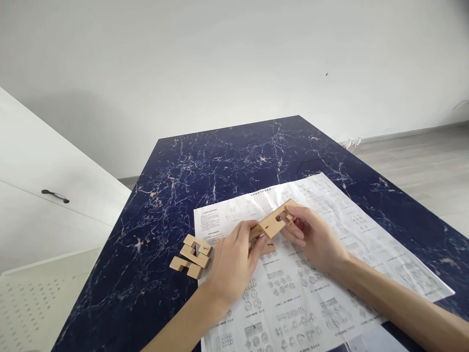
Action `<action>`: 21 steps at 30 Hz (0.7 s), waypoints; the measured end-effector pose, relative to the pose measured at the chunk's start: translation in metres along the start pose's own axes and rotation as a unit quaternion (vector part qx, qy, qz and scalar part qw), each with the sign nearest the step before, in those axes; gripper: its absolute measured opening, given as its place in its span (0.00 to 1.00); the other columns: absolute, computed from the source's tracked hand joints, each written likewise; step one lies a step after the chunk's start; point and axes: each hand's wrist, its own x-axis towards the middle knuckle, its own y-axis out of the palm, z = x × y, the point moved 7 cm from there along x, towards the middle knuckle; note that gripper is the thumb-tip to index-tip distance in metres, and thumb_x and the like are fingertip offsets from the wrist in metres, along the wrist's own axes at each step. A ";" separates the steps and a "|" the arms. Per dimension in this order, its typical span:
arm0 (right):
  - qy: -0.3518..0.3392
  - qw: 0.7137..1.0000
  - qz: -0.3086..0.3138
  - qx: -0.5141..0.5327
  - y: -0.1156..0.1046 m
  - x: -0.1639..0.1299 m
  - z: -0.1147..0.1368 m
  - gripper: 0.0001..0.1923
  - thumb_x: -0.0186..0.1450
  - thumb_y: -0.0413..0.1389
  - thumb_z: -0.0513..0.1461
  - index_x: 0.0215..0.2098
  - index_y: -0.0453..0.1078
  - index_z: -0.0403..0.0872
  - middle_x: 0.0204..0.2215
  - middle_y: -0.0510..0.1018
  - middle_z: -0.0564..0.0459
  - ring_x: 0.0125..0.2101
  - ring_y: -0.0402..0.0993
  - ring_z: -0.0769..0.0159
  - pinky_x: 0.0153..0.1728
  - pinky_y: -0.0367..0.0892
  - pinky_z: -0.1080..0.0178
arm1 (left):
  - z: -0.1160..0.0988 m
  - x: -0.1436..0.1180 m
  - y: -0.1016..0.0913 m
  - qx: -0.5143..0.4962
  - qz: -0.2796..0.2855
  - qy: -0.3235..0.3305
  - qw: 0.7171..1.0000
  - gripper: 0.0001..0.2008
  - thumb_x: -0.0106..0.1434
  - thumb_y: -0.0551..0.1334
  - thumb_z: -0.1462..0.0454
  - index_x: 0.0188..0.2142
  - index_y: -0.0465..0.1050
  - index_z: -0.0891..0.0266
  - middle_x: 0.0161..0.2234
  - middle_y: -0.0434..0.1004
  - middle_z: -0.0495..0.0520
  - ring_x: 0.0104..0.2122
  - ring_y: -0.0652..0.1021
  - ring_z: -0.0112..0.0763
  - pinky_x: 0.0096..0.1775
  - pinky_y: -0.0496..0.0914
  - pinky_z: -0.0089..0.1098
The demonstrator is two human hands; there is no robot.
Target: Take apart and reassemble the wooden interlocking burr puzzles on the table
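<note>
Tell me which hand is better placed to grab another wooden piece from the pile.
Left, probably. The left hand sits right beside the loose wooden pieces at the paper's left edge. The right hand is farther off, across the sheet, pinching the notched wooden bar that both hands hold.

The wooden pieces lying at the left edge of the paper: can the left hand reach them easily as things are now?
Probably yes. The loose wooden pieces lie just left of the left hand, with nothing between them. But that hand, with the right hand, grips the wooden piece, so it must let go first.
</note>
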 end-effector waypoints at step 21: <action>-0.007 1.000 -0.004 -0.017 0.001 -0.001 0.002 0.27 0.74 0.56 0.50 0.21 0.60 0.49 0.17 0.58 0.59 0.20 0.49 0.69 0.26 0.53 0.60 | 0.001 0.000 -0.026 -0.214 -0.080 -0.088 0.970 0.26 0.78 0.50 0.45 0.33 0.72 0.59 0.19 0.56 0.43 0.18 0.58 0.27 0.24 0.53 0.32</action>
